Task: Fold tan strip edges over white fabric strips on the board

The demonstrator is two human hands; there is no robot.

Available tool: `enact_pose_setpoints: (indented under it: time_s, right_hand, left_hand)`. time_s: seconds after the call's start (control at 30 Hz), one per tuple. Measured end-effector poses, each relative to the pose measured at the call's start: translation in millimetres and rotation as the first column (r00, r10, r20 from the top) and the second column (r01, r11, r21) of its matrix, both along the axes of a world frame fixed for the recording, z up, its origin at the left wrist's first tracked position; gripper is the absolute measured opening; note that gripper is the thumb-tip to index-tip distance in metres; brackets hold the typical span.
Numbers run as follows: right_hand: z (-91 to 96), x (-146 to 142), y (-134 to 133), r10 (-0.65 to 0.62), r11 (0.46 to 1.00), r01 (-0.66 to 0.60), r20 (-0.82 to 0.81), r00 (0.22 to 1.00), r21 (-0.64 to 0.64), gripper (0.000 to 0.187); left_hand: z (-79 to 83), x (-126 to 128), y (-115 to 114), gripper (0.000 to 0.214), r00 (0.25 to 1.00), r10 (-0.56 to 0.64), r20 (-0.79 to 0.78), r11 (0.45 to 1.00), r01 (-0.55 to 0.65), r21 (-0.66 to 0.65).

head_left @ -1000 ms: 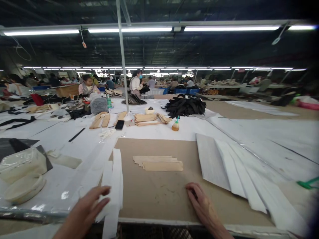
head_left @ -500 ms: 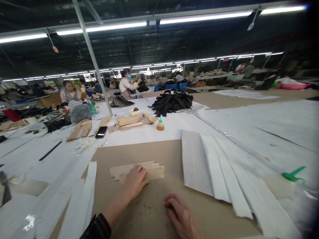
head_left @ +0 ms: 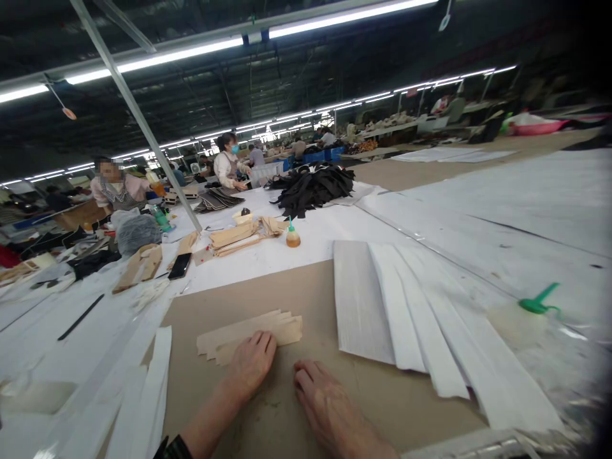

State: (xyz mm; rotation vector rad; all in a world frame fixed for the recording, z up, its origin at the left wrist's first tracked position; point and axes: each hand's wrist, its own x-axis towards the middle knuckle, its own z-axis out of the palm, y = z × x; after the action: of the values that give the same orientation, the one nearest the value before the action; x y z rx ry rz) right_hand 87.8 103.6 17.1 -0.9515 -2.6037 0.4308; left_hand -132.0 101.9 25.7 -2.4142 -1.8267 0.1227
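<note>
My left hand (head_left: 252,361) lies over the lower edge of a small stack of thin beige strips (head_left: 239,333), its fingers stretched out on top and its thumb hidden. The strips overlap unevenly on a brown board (head_left: 268,296). My right hand (head_left: 327,398) rests on the bare board just to the right and lower. Its fingers are loosely bent, tips down on the board, and I see nothing held in them. To the right of the hands, long white strips (head_left: 411,306) are fanned out, overlapping the board.
Beyond the board stand a small glue bottle (head_left: 293,237), beige piles (head_left: 234,237), a black phone (head_left: 180,266) and a heap of black strips (head_left: 313,188). White strips (head_left: 160,363) lie left; a green cap-like piece (head_left: 539,303) lies right. Two co-workers (head_left: 228,164) are across the table.
My right hand has come closer to my left hand, and its fingers have straightened somewhat. The left hand remains on the beige strips. The view has tilted and shifted.
</note>
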Motion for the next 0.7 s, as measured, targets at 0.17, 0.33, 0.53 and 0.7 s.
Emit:
enact_pose_setpoints:
  time_s: [0.17,0.33,0.53,0.7]
  right_hand:
    - [-1.1,-20,7,0.006,0.999,-0.008,0.04,0.999,0.045,0.042]
    - [-0.6,-33,13,-0.005,0.997,-0.002,0.093,0.996,0.076,0.044]
    - [-2.8,-44,16,-0.046,0.993,0.031,0.125,0.991,0.113,0.046]
    - [-5.1,-51,21,-0.119,0.986,0.103,0.114,0.986,0.132,0.049]
  left_hand:
    - [-0.7,3,1,0.026,0.998,0.059,0.02,0.998,-0.06,0.016]
    - [2.8,1,4,0.018,0.977,0.173,0.122,0.983,-0.179,0.04]
    - [7.4,-4,14,0.017,0.928,0.27,0.256,0.958,-0.285,0.02]
    - [9.0,2,11,0.013,0.893,0.23,0.388,0.968,-0.251,0.002]
